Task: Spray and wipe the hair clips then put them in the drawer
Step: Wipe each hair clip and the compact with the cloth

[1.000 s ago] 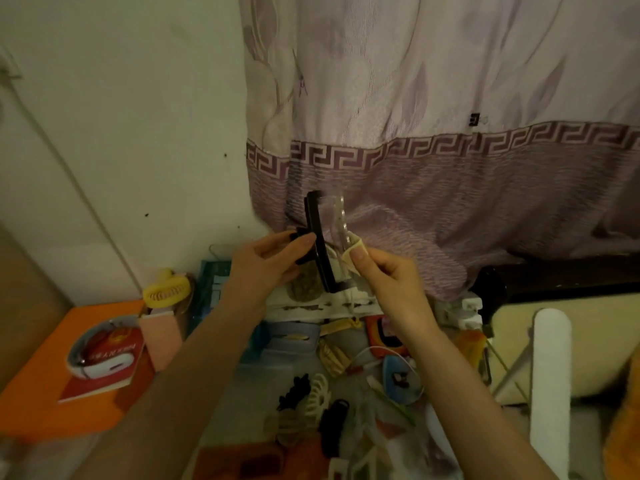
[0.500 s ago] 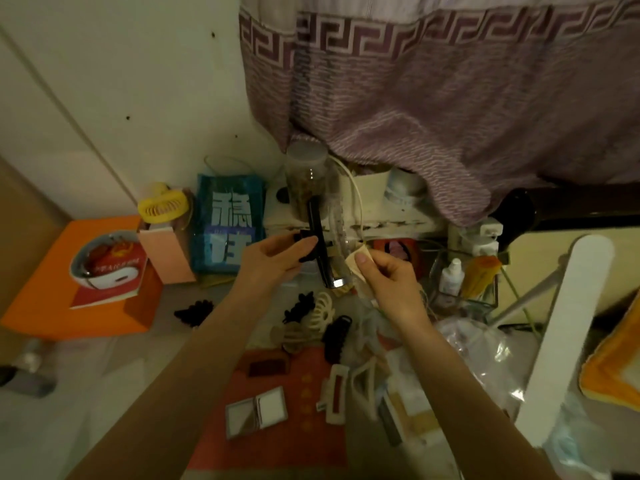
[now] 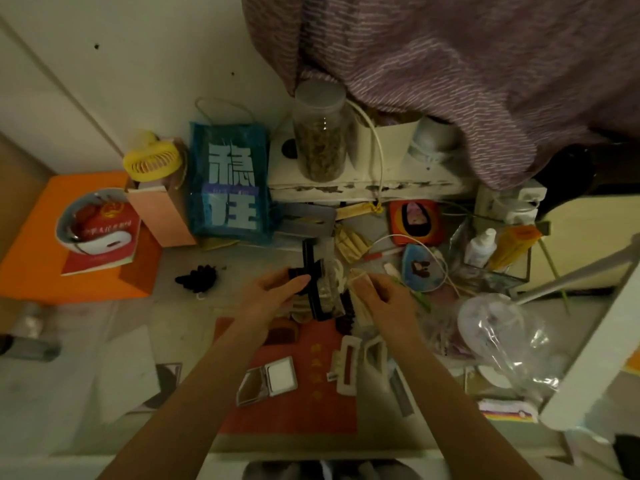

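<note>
My left hand (image 3: 273, 296) grips a long hair clip (image 3: 313, 282) with a black bar and a clear toothed side, held upright over the desk. My right hand (image 3: 384, 299) pinches a small pale wipe (image 3: 358, 276) beside the clip's clear side. Several more hair clips lie under and below the hands: a dark claw clip (image 3: 344, 318), a white rectangular clip (image 3: 347, 363), a clear clip (image 3: 375, 353). A black claw clip (image 3: 197, 279) lies alone to the left. A small white spray bottle (image 3: 480, 247) stands at the right. No drawer shows.
A red mat (image 3: 294, 407) with a compact mirror (image 3: 268, 379) lies in front. At the back stand a blue bag (image 3: 230, 185), a yellow fan (image 3: 152, 161), a jar (image 3: 320, 133) on a white shelf. An orange box (image 3: 34, 251) is left, a plastic bag (image 3: 509, 344) right.
The view has tilted down from the curtain to the desk. Both hands have lowered with the clip and the wipe, and keep the same hold.
</note>
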{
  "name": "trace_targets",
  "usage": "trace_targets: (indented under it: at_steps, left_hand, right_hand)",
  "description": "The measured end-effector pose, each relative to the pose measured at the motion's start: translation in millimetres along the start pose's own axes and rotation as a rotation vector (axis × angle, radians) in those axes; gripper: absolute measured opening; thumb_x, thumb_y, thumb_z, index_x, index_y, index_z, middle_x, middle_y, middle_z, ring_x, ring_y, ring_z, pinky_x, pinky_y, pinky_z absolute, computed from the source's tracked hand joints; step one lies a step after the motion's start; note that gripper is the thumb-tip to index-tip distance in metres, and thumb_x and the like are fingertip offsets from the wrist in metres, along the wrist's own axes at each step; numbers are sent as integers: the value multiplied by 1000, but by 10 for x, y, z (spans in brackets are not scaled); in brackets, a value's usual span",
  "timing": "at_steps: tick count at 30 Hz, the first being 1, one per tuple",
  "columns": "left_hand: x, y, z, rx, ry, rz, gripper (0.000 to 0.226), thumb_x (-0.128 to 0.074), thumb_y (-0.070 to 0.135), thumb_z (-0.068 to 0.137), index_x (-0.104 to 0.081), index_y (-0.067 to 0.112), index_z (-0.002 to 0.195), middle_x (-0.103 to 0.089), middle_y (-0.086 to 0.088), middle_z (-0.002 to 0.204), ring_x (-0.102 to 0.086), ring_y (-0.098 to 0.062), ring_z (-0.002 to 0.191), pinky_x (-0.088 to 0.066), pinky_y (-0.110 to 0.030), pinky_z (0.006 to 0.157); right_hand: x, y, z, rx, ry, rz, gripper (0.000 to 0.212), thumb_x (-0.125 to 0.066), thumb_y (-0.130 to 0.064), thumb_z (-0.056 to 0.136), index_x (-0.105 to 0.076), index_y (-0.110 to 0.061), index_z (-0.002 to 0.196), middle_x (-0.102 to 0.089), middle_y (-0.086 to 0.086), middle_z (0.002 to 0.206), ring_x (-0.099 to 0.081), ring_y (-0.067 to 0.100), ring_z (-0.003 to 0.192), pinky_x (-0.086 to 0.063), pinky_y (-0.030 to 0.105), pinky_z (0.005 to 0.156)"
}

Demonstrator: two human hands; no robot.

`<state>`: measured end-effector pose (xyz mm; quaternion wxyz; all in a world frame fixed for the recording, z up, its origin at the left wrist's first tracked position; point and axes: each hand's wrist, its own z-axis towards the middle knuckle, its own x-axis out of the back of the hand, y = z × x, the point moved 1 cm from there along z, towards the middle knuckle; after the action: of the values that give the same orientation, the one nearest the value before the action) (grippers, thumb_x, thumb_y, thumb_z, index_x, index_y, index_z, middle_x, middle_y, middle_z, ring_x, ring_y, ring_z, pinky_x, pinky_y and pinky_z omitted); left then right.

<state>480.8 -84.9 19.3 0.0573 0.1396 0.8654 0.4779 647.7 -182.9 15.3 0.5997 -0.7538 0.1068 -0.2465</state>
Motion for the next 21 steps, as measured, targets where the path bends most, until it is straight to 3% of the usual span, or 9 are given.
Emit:
trace_targets:
  at_steps: [2,6,9,12,17,19,21]
  left_hand:
    - [69,-97,79,37,5,-11,43,-76,21,78,-66,8,117,-71,-9,108,-68,-22,100,-54,-43,91]
    - [227,-231,310,55,44,0,49,-78,23,76,-64,9,121,-71,-5,108,-68,-12,91,-54,-14,62]
    - [344,-285,525,94,39,20,49,-77,23,77,-63,10,122,-69,-5,113,-65,-14,102,-52,-17,75]
    - [470,-323,737,129,39,51,46,-77,24,78,-65,11,120,-68,-5,115,-62,-16,108,-49,-23,85]
    - [686,-350,1114,150,98,29,33,-78,22,76,-68,19,107,-69,4,103,-62,-12,103,-48,-24,83]
    - [753,-337,1269,151,126,21,34,-77,18,77,-68,14,110,-68,2,104,-61,-14,102,-49,-25,84]
    - [820,-324,1400,166,88,28,46,-76,18,79,-62,8,121,-64,-4,118,-59,-16,108,-48,-29,92]
  right_hand:
    - [-79,70,-6,-54,0,21,25,-58,-26,94,-59,-22,69,-52,-12,55,-46,-1,55,-34,15,54]
    - [-242,188,30,-112,13,38,21,-61,-22,92,-65,-5,81,-59,10,66,-55,5,57,-43,23,55]
    - [-370,259,92,-171,24,0,19,-61,-28,92,-67,-15,80,-62,6,68,-57,13,61,-43,32,60]
    - [-505,294,166,-210,22,-30,24,-61,-30,92,-61,-26,69,-52,-9,55,-49,2,52,-38,18,53]
    - [-715,318,312,-222,49,-46,30,-60,-25,93,-60,-7,69,-46,1,58,-43,7,53,-31,16,51]
    - [-785,327,370,-241,60,-30,28,-61,-24,92,-60,-11,67,-47,-4,56,-43,4,50,-33,15,49]
    - [-840,335,412,-260,74,-11,24,-62,-23,91,-62,-17,68,-51,-5,56,-47,1,49,-37,14,47]
